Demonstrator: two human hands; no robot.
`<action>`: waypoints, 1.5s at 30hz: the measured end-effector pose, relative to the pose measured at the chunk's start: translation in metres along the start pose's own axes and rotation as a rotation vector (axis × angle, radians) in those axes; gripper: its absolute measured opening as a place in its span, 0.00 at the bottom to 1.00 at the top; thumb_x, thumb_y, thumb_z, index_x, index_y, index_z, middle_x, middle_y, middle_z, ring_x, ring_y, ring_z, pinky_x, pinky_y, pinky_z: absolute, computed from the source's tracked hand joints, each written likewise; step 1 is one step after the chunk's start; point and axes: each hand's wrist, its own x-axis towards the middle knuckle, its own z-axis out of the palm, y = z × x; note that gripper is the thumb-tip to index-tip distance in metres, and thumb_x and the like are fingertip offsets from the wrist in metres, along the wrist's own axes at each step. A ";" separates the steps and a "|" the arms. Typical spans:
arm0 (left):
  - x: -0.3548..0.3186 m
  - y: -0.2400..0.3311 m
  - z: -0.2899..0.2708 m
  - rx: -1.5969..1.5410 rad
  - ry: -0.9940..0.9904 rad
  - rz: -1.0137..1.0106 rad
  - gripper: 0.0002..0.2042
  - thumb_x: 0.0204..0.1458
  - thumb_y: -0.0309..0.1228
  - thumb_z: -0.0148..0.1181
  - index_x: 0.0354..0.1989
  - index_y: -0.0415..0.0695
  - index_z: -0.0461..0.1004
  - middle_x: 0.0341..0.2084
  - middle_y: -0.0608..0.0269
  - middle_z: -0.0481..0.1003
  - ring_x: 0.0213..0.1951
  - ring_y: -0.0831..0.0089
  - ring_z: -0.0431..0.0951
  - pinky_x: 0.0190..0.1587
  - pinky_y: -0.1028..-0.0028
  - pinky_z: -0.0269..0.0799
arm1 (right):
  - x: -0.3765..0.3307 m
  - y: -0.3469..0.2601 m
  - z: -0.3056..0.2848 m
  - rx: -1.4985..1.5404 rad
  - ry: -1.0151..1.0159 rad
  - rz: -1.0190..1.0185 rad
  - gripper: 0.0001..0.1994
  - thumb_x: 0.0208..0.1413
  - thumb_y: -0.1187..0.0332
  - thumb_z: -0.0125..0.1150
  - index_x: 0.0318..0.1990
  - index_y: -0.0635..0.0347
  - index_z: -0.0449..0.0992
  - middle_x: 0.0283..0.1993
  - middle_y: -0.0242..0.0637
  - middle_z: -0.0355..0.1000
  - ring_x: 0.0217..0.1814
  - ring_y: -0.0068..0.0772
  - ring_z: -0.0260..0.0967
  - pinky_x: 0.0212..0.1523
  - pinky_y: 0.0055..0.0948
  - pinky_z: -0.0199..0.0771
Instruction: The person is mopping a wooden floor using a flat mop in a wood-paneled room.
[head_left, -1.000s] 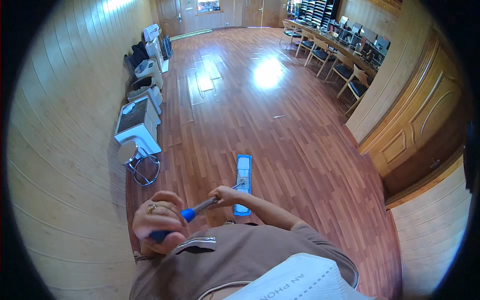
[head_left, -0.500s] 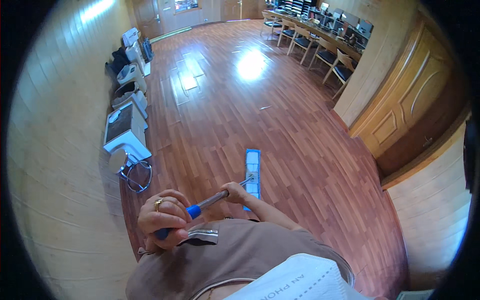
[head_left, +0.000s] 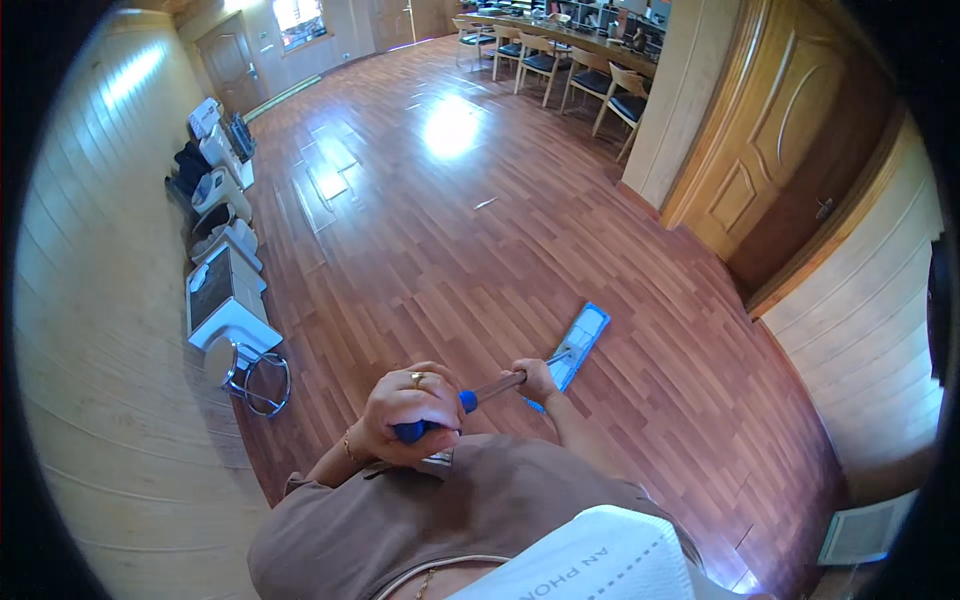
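A flat mop (head_left: 497, 386) slants away from my chest toward the floor. My left hand (head_left: 412, 410) wears a ring and is wrapped round the blue grip at the top of its handle. Farther down, my right hand (head_left: 537, 379) closes round the metal pole. Beyond the right hand, the blue and white mop head (head_left: 583, 340) lies flat on the wooden floor, tilted with its far end to the right. Part of the pole between the hands shows; the right fingers are partly hidden behind the hand.
Along the left wall stand a round stool (head_left: 262, 384), a white box-shaped appliance (head_left: 232, 298) and several bins. Chairs (head_left: 625, 100) line a long desk (head_left: 560, 30) at the far right. A wooden door (head_left: 780, 150) is on the right. A small pale scrap (head_left: 486, 203) lies on the floor (head_left: 420, 270).
The mop head has swung to the right and now lies at a slant. Both hands have moved right with the handle, and the view has turned somewhat.
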 end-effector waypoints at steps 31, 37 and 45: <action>-0.085 0.045 0.050 -0.567 -0.369 -0.229 0.04 0.48 0.27 0.64 0.32 0.42 0.78 0.30 0.60 0.78 0.38 0.63 0.76 0.48 0.60 0.66 | -0.243 -0.035 -0.002 -0.179 0.221 0.236 0.19 0.50 0.58 0.64 0.15 0.58 0.66 0.21 0.48 0.68 0.26 0.56 0.68 0.27 0.48 0.66; -0.136 0.097 -0.023 -0.384 -0.258 -0.169 0.04 0.47 0.24 0.63 0.32 0.42 0.77 0.30 0.61 0.78 0.36 0.63 0.77 0.44 0.64 0.66 | -0.199 -0.098 0.066 -0.192 -0.012 0.293 0.11 0.47 0.61 0.64 0.21 0.55 0.73 0.27 0.47 0.71 0.33 0.54 0.71 0.32 0.47 0.70; -0.189 0.183 -0.090 -0.085 -0.121 0.003 0.05 0.41 0.27 0.66 0.27 0.43 0.76 0.23 0.62 0.77 0.27 0.63 0.77 0.40 0.61 0.70 | -0.134 -0.193 0.168 0.039 -0.060 -0.075 0.21 0.50 0.55 0.65 0.17 0.62 0.67 0.19 0.51 0.63 0.24 0.56 0.65 0.24 0.44 0.61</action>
